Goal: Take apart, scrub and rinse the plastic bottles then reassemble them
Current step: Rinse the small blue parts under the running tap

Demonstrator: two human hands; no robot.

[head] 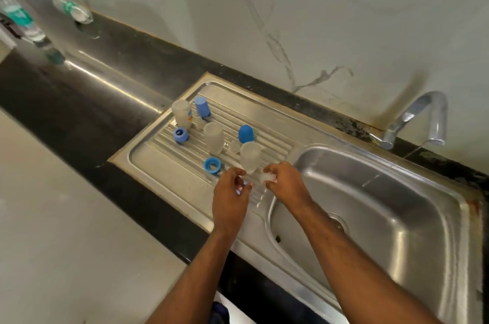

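Note:
Three clear plastic bottle bodies stand upside down on the steel drainboard [164, 170]: one at the back left [182, 114], one in the middle [213, 138], one nearest my hands [250, 157]. Two blue caps [202, 106] [246, 133] and two blue collar rings [181, 135] [212, 165] stand among them. A small clear teat [234, 146] lies by the near bottle. My right hand [284, 183] pinches a small clear soft piece [269, 178] at the drainboard's front right. My left hand [230, 199] is beside it with curled fingers; a bit of blue shows under them.
The sink basin [383, 212] with its drain lies to the right, under a chrome tap [420, 117]. Black counter [79, 90] runs left, where two water bottles [72, 10] [23, 22] stand. A marble wall rises behind.

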